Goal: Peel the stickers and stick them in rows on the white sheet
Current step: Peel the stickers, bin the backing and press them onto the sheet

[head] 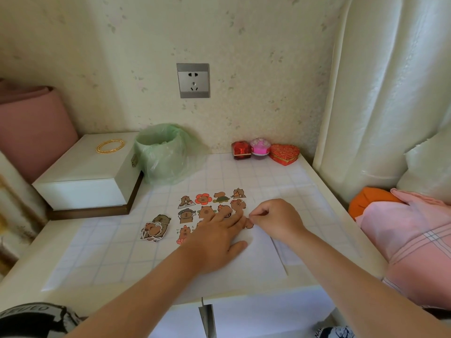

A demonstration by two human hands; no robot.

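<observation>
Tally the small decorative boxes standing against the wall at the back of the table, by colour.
Red faceted square box: 1
Pink round box with a domed lid: 1
Red heart-shaped box with a patterned lid: 1
By colour: red 2, pink 1
Total: 3

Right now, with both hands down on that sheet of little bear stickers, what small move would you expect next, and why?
Probably press the sticker flat and smooth it. The right hand pinches at its edge on the white sheet, at the right end of the third row, while the left hand lies flat, steadying the paper. A small pile of stickers waits to the left.
</observation>
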